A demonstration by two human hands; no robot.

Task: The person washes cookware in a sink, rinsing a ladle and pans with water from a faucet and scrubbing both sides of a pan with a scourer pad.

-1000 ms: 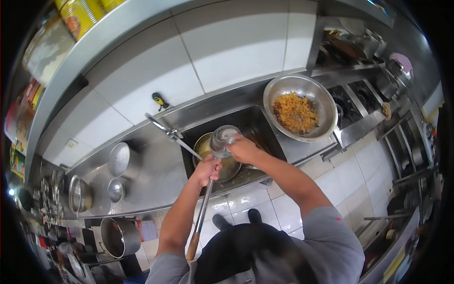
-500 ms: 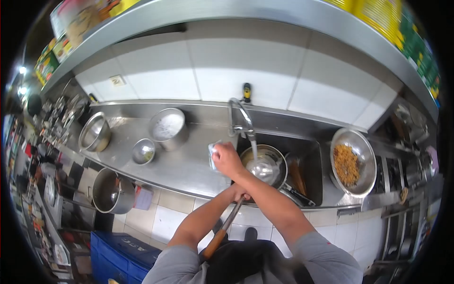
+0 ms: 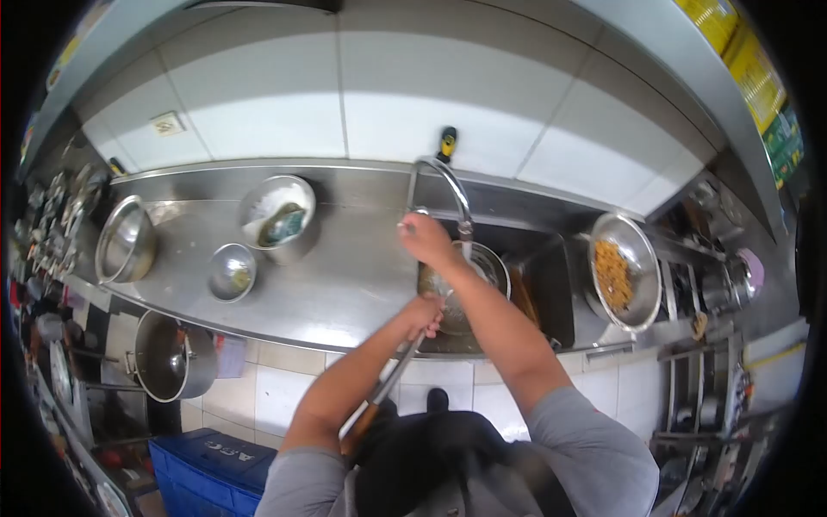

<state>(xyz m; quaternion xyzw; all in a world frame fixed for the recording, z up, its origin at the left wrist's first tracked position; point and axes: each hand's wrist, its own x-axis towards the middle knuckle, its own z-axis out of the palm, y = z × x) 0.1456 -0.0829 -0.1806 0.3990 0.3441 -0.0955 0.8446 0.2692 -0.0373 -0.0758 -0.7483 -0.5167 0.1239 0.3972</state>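
Observation:
My left hand point(image 3: 424, 315) is closed around the metal shaft of a long-handled utensil point(image 3: 392, 379), just above the sink's front edge. Its wooden grip slants down toward my body, and my hands and arm partly hide its far end. My right hand point(image 3: 424, 239) is left of the curved faucet point(image 3: 457, 185), fingers loosely bent with a gap between them and nothing visible in them. Water runs from the spout into a round pan point(image 3: 502, 274) in the sink point(image 3: 558, 284); my right forearm crosses over the pan. A green cloth or sponge point(image 3: 284, 224) lies in a metal pot point(image 3: 301, 246).
Two metal bowls, one small point(image 3: 231, 274) and one large point(image 3: 125, 246), sit on the left counter point(image 3: 340, 293). Right of the sink stands a basin point(image 3: 639, 258) of orange-brown food. A big pot point(image 3: 194, 366) and a blue bin point(image 3: 202, 474) are low at left.
My right hand has let go of the bluish-green cloth or sponge, now in the pot, and moved toward the faucet. Earlier it held a clear-looking container over the sink. My left hand keeps the utensil.

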